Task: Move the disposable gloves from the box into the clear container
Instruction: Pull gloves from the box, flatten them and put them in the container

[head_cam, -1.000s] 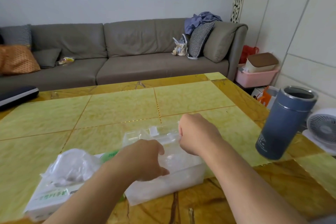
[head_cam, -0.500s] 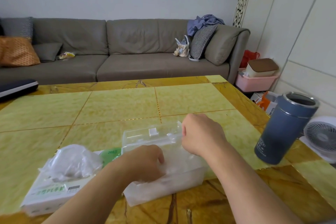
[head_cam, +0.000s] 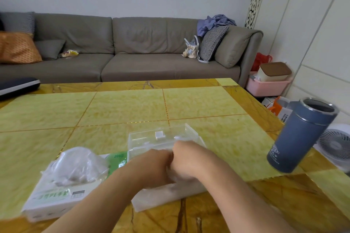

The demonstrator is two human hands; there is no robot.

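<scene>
Both hands inside clear container (head_cam: 166,157), side by side, knuckles touching.

Left hand (head_cam: 153,164) and right hand (head_cam: 186,159) reaching in from near edge, fingers curled downward into translucent gloves (head_cam: 178,178); exact grip hidden. Container on tabletop (head_cam: 123,108), lid raised behind. Glove box (head_cam: 56,196) just left, more gloves bunched on top.
</scene>
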